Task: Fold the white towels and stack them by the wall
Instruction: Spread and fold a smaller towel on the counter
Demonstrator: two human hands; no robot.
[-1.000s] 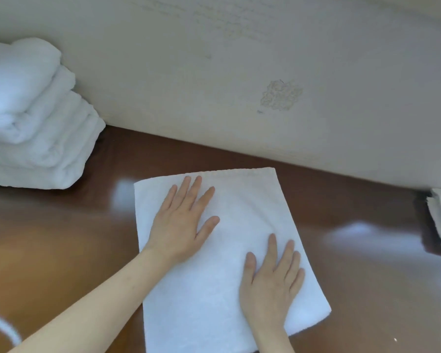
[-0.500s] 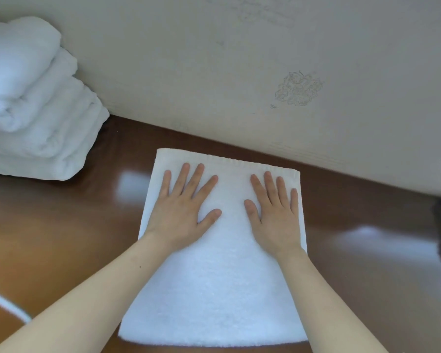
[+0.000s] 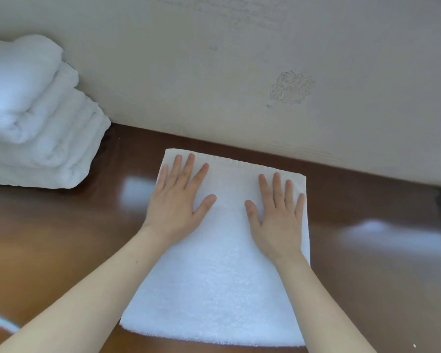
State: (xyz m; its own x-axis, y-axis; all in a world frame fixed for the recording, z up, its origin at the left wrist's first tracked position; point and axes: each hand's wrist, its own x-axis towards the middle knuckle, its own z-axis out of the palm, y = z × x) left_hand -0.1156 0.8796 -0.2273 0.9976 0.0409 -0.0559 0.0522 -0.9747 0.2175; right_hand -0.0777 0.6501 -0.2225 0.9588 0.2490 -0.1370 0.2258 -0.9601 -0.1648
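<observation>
While both palms lie flat on the white rectangular terry towel (image 3: 219, 289), the step in hand is judged to be the pressing-out of a fold. The towel lies on the glossy dark brown wooden table (image 3: 61, 238), its far edge near the pale cream wall (image 3: 214, 72) but apart from it. The left hand (image 3: 178, 202) rests at the far left corner, fingers straight and spread apart. The right hand (image 3: 278, 220) rests by the far right edge, fingers straight and close together, thumb out. Neither hand grips the cloth.

Recommendation: press evenly and sweep outward from the middle toward the edges, so that creases leave the layers without dragging them askew. The far corners should be checked for alignment before any further fold; whether the layers beneath match cannot be told here. The polished surface looks slippery, so downward pressure is preferable to a sideways push.

The stack of folded white towels (image 3: 36, 123) stands against the wall, well apart to the left, and is the evident destination.
</observation>
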